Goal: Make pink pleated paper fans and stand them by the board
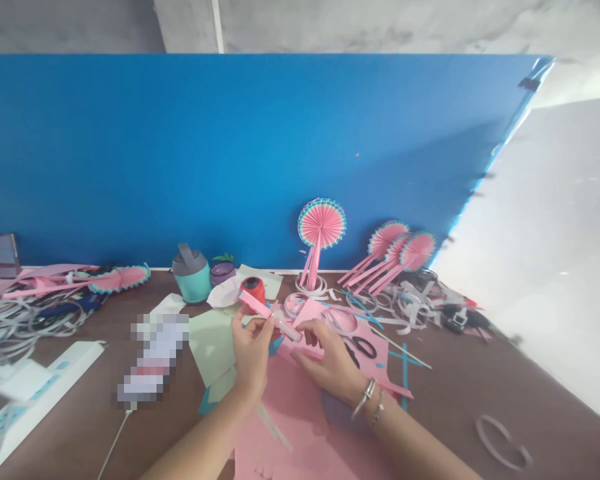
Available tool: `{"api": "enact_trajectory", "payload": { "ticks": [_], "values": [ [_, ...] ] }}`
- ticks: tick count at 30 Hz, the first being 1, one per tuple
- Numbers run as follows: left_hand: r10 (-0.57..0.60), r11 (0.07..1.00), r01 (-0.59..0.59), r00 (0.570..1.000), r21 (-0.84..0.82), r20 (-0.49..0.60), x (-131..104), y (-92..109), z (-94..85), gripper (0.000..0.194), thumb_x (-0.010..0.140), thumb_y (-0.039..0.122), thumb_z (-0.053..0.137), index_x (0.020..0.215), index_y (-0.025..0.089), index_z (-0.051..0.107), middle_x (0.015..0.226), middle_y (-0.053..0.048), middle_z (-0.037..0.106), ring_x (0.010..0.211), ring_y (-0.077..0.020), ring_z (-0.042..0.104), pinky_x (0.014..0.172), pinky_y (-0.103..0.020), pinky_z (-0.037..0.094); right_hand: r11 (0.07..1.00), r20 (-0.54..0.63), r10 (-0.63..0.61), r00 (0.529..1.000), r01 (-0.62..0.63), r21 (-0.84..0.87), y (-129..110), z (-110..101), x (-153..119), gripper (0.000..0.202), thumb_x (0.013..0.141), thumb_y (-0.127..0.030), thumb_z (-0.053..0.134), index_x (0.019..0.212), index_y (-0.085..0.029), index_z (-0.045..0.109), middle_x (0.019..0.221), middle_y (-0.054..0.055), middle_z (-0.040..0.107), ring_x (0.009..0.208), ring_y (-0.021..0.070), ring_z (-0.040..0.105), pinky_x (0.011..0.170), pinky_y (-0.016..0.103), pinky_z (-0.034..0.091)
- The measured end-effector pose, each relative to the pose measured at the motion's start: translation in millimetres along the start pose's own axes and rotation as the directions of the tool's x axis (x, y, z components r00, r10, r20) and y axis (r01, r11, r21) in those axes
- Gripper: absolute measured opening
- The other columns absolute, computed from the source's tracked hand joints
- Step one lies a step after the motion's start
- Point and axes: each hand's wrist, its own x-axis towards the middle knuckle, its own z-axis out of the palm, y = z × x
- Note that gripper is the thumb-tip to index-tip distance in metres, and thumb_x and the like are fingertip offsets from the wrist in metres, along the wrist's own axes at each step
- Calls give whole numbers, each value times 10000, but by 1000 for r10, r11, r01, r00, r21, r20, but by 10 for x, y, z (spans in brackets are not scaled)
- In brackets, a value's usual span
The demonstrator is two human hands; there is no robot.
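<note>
Pink paper (300,407), scissors (351,353) and pleated fans (323,225) crowd a craft workshop's brown worktop (450,400) before a blue partition (230,153).

On the brown table (455,407), the black-handled scissors (353,355) lay on the flat pink paper sheets (280,427), right of the narrow pink paper strip (255,305) in the left hand (250,353). Behind them, the round pink pleated-paper fan (322,224) stood before the flat blue partition (230,147), left of three tailed pink paper fans (398,248) and right of the teal lidded cup (193,277); the long white power strip (40,393) lay front left.
</note>
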Motion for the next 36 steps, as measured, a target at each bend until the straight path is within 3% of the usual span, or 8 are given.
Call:
{"api": "enact_trajectory", "payload": {
  "ticks": [7, 14, 17, 19, 22, 24, 26, 36],
  "values": [
    [-6, 1000, 6, 1000, 13, 25, -10, -27, -19, 831, 709, 339, 734, 1374, 180, 263, 634, 41, 634, 616, -151, 654, 656, -292, 554, 998, -126, -19, 992, 13, -54, 9, 27, 17, 38, 836, -230, 566, 859, -205, 584, 720, 9, 579, 653, 144, 513, 612, 268, 411],
    [9, 999, -10, 1000, 49, 13, 5, 1, -45, 862, 699, 420, 730, 1395, 187, 278, 568, 46, 606, 484, -137, 592, 474, -227, 490, 999, -237, 45, 970, -47, -2, 76, 19, 38, 133, 827, -230, 529, 701, -198, 557, 622, -13, 518, 591, 131, 477, 571, 264, 382],
    [119, 988, -124, 992, 98, 51, -48, 4, -66, 725, 767, 413, 673, 1367, 207, 323, 504, 85, 527, 413, -99, 492, 426, -187, 415, 996, -241, 89, 966, -81, 39, 107, 3, 46, 149, 830, -234, 530, 695, -201, 583, 628, -6, 515, 600, 137, 475, 579, 273, 386],
    [305, 934, -318, 947, 159, 105, -90, -6, -82, 555, 800, 366, 648, 1289, 217, 431, 576, 52, 560, 489, -106, 519, 492, -207, 444, 994, -227, 94, 969, -77, 80, 110, -6, 52, 157, 836, -254, 543, 699, -206, 603, 642, 2, 522, 616, 144, 484, 584, 280, 394],
    [550, 722, -625, 778, 297, 302, -113, -27, -103, 224, 810, 279, 635, 1027, 224, 634, 800, -39, 648, 743, -164, 604, 710, -291, 497, 987, -204, 76, 976, -44, 158, 94, -12, 57, 151, 839, -280, 563, 723, -212, 633, 661, 11, 536, 623, 148, 491, 560, 277, 400],
    [588, 581, -739, 671, 342, 451, -96, -37, -110, 124, 829, 231, 604, 922, 241, 686, 905, -58, 672, 874, -198, 609, 823, -340, 477, 980, -187, 59, 981, -22, 198, 77, -13, 58, 127, 841, -275, 571, 766, -217, 655, 684, 16, 546, 630, 147, 493, 547, 269, 403],
    [586, 509, -787, 614, 350, 528, -67, -44, -110, 160, 850, 200, 572, 933, 255, 697, 939, -56, 686, 931, -211, 605, 878, -368, 454, 976, -165, 40, 985, -3, 219, 63, -14, 55, 112, 847, -259, 568, 808, -223, 666, 718, 22, 553, 646, 146, 497, 551, 267, 412],
    [549, 433, -805, 592, 405, 590, -33, -24, -118, 151, 868, 233, 574, 966, 252, 687, 936, -47, 714, 922, -214, 603, 870, -386, 440, 976, -126, -25, 992, 51, 212, 54, -16, 31, 128, 872, -231, 537, 828, -228, 657, 787, 34, 561, 682, 147, 518, 572, 271, 416]
  ]
}}
